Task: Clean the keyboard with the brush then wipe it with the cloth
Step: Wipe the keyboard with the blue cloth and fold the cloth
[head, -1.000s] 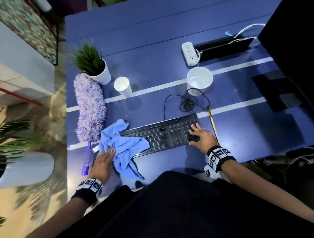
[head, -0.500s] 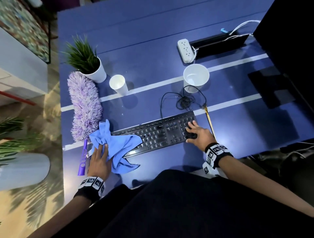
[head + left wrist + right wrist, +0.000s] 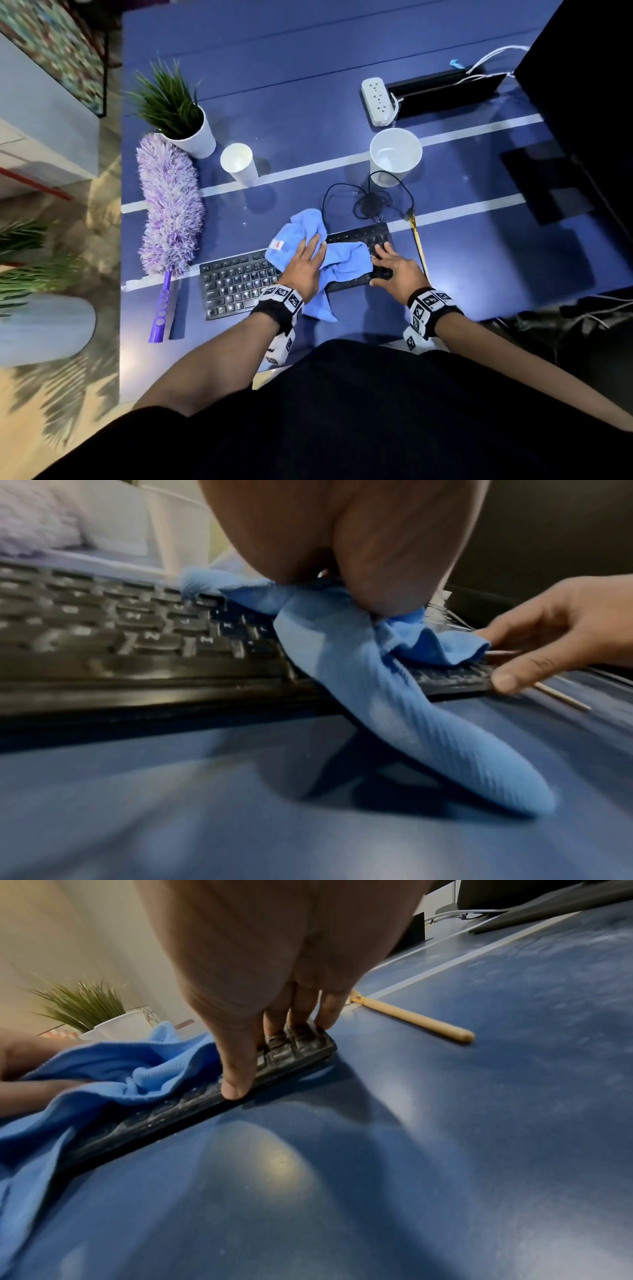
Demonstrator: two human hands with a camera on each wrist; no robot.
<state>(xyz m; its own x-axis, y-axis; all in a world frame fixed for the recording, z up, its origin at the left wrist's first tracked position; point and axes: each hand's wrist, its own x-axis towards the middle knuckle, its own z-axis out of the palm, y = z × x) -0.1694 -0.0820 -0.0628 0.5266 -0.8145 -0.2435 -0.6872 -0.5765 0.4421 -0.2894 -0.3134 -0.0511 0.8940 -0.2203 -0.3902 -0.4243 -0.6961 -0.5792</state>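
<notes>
Right now the long black computer keyboard (image 3: 239,286) lies flat on the blue table (image 3: 308,102), close to the near edge. Its long side runs from left to right, and its right end sits a bit farther away than its left end. The crumpled light blue cloth (image 3: 301,236) lies on top of the right half of the keyboard, and one corner of it hangs down over the near edge onto the table. The left hand (image 3: 303,269) lies flat on the cloth with its fingers stretched out, pressing it down on the keys. The right hand (image 3: 397,270) rests on the right end of the keyboard; its fingers press on the keys and its thumb (image 3: 236,1080) pushes on the near edge, so the hand is not closed around anything. The thin brush with the pale wooden handle (image 3: 418,245) lies on the table just to the right of the keyboard, pointing away from the person, and no hand touches it. A fluffy purple and white duster (image 3: 169,205) lies to the left of the keyboard with its purple handle pointing at the person. Behind it stand a green plant in a white pot (image 3: 195,140) and a small white paper cup (image 3: 239,166). A bigger white cup (image 3: 394,157) stands behind the keyboard's curled black cable (image 3: 370,204).
</notes>
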